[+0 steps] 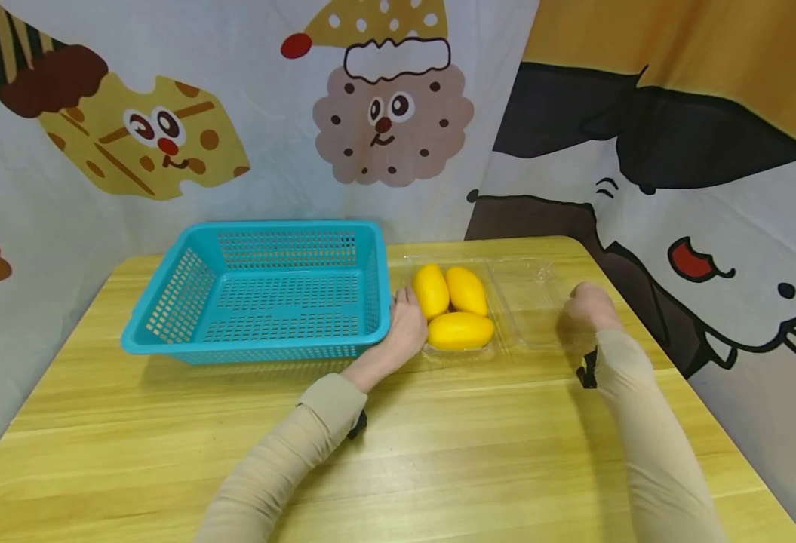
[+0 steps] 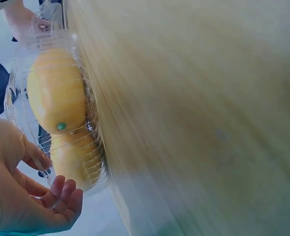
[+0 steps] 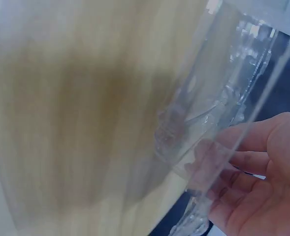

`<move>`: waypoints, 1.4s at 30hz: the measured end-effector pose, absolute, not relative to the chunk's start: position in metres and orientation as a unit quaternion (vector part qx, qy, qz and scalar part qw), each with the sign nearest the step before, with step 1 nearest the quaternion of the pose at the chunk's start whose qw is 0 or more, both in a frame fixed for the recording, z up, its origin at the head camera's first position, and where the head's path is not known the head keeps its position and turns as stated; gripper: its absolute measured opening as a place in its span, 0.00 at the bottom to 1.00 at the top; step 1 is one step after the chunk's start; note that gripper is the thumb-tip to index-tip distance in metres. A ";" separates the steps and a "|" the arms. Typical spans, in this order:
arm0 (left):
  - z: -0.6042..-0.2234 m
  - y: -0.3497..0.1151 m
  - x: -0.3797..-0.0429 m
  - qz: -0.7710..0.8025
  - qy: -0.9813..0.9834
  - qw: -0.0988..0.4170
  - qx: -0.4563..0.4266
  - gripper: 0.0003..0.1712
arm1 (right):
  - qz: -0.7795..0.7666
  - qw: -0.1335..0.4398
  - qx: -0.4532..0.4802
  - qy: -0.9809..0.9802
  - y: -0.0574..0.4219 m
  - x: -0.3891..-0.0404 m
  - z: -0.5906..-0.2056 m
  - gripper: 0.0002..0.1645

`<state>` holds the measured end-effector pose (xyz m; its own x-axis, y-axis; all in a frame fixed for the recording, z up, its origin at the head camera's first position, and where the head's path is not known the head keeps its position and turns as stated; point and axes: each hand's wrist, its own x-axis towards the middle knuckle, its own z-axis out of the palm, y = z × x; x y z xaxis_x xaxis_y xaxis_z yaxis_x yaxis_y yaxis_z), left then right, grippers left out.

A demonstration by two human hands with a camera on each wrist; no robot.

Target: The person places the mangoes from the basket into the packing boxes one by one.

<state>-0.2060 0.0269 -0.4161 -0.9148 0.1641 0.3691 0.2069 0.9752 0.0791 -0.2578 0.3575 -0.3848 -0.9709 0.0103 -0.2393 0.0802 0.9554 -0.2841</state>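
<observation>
Worktop, toward far right corner: three mangoes in clamshell base, lid not yet closed. Right hand pinches lid's edge; left hand at base, grip unclear.

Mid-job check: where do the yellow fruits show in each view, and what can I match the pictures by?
Head: yellow fruits, three, just right of centre, beside the blue basket.
Left wrist: two visible, on the left side, behind clear plastic.
Right wrist: not in it.
Shared landmark: the clear plastic container, at least partly visible in all three.
</observation>
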 end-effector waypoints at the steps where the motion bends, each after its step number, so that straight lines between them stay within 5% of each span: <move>1: -0.416 0.027 -0.206 -0.065 -0.976 0.187 -0.094 0.28 | -0.150 0.116 0.023 0.982 0.357 -0.258 -0.382 0.20; 3: -0.417 0.027 -0.206 -0.084 -0.974 0.190 -0.090 0.27 | -0.159 0.103 0.028 0.981 0.356 -0.256 -0.376 0.11; 10: -0.414 0.025 -0.207 -0.172 -0.975 0.123 -0.067 0.28 | -0.178 0.038 0.039 0.983 0.349 -0.242 -0.341 0.20; 19: -0.417 0.025 -0.205 -0.147 -0.970 0.166 -0.097 0.10 | -0.153 -0.018 0.005 0.988 0.331 -0.234 -0.297 0.18; 26: -0.419 0.025 -0.208 -0.198 -0.965 0.129 -0.114 0.11 | -0.151 0.008 -0.018 0.988 0.310 -0.225 -0.267 0.12; 32: -0.418 0.025 -0.208 -0.245 -0.952 0.113 -0.140 0.09 | -0.150 0.064 -0.032 0.986 0.289 -0.221 -0.249 0.32; 42: -0.417 0.030 -0.207 -0.240 -0.958 0.058 -0.146 0.13 | -0.250 0.045 -0.071 0.965 0.272 -0.216 -0.248 0.40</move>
